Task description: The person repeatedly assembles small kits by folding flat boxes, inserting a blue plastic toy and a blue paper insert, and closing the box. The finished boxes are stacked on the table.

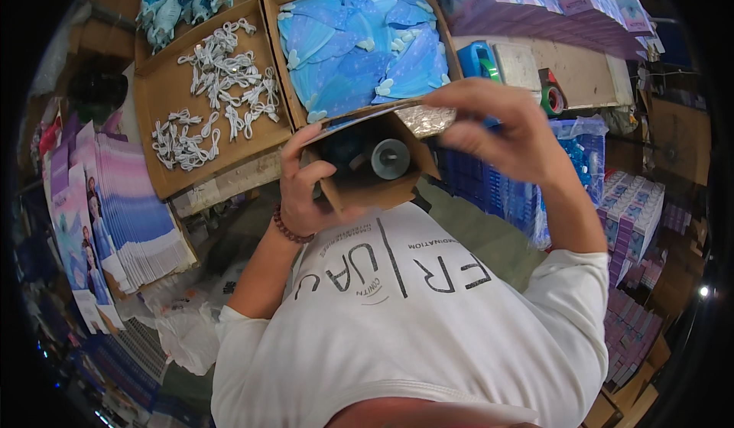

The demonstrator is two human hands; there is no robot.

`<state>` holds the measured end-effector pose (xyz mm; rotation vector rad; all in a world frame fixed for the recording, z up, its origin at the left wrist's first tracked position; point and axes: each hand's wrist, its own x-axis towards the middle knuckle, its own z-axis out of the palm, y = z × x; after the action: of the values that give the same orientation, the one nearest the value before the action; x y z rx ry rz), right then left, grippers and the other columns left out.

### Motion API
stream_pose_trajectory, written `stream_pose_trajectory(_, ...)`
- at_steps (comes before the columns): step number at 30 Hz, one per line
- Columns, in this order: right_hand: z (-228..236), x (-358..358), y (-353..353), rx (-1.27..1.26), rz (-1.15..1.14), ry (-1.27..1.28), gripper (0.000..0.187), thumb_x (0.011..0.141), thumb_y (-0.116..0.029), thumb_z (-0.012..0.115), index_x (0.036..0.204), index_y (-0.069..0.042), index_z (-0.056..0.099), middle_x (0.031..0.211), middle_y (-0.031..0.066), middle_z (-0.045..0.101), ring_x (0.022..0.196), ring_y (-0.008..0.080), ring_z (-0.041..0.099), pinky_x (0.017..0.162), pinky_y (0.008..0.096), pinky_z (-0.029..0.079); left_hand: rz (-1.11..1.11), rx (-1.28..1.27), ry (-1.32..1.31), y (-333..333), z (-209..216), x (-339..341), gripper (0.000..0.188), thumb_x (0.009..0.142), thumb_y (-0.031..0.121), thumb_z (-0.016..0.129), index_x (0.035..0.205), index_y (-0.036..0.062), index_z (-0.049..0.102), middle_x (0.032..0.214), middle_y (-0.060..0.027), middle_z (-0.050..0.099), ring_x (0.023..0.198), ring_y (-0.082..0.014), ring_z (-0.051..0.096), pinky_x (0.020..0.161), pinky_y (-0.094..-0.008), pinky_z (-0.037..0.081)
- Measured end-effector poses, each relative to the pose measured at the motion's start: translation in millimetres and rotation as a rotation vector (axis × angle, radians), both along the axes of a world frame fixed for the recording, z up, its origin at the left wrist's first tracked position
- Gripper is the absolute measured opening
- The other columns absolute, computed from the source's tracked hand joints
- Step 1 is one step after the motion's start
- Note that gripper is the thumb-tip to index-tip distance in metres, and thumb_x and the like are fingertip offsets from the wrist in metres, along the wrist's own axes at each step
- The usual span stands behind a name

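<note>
My left hand point(302, 187) grips the side of a small open carton point(375, 193) in front of my chest, thumb and fingers bent round its edge. Inside the carton stands a grey round piece point(391, 159) with a small stub at its centre. Next to it lies something dark bluish, too shadowed to make out. Just right of the carton's raised flap, my right hand point(497, 126) is lifted, slightly blurred, its fingers apart with nothing seen between them.
Ahead, a cardboard tray point(164, 170) holds coiled white cables point(222, 69); another holds blue glittery wing-shaped pieces point(359, 38). Flat printed cartons point(145, 214) are stacked at left. Purple boxes point(527, 0), a green tape roll point(552, 99) and a blue crate point(474, 187) stand right.
</note>
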<state>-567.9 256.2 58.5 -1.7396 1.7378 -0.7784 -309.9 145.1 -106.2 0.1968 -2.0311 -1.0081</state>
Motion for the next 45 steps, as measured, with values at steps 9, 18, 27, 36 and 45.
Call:
stream_pose_trajectory(9,-55.0,-16.2,61.5,0.130,-0.572,-0.230,0.030,0.092,-0.017,0.067,0.117,-0.001,0.065,0.100,0.0040,0.070,0.080,0.0093,0.060,0.074,0.0246,0.049,-0.021,0.059,0.057,-9.5,4.3,-12.0,0.058,0.069,0.035,0.086,0.108,0.0111,0.050,0.138,-0.0274,0.039,0.124,-0.0422,0.047,0.101,-0.0493,0.042)
stream_pose_trajectory(18,-79.3,-14.6,49.8,0.209,-0.606,-0.405,0.033,0.094,-0.017,0.065,0.120,0.002,0.063,0.105,0.0086,0.069,0.094,0.0118,0.062,0.080,0.0261,0.051,0.027,0.136,0.048,-0.9,11.7,1.7,0.057,0.064,0.033,0.090,0.101,0.0103,0.052,0.140,-0.0289,0.039,0.129,-0.0447,0.043,0.106,-0.0499,0.037)
stream_pose_trajectory(27,-107.7,-59.4,-16.3,0.228,-0.490,-0.249,0.038,0.094,-0.026,0.064,0.119,0.003,0.064,0.104,0.0105,0.070,0.091,0.0143,0.063,0.080,0.0294,0.050,-0.023,0.153,0.129,-17.5,0.0,22.9,0.064,0.075,0.045,0.080,0.121,0.0078,0.055,0.144,-0.0286,0.038,0.131,-0.0425,0.043,0.105,-0.0481,0.037)
stream_pose_trajectory(36,-191.5,-177.2,-145.4,0.225,-0.439,0.552,0.028,0.093,-0.020,0.052,0.112,-0.007,0.068,0.104,0.0208,0.069,0.096,0.0387,0.066,0.083,0.0430,0.053,0.320,0.083,-0.479,-109.7,-44.8,-30.5,0.035,0.087,0.011,0.064,0.120,0.0037,0.060,0.128,-0.0179,0.058,0.115,-0.0377,0.057,0.096,-0.0404,0.047)
stream_pose_trajectory(45,-254.1,-228.4,-179.4,0.376,-0.090,0.959,0.022,0.090,-0.013,0.048,0.105,-0.007,0.062,0.091,0.0170,0.071,0.090,0.0337,0.069,0.071,0.0447,0.055,0.390,-0.361,-1.034,-165.3,-118.6,-122.0,0.045,0.089,0.002,0.047,0.133,0.0101,0.052,0.137,-0.0189,0.049,0.113,-0.0358,0.058,0.108,-0.0465,0.034)
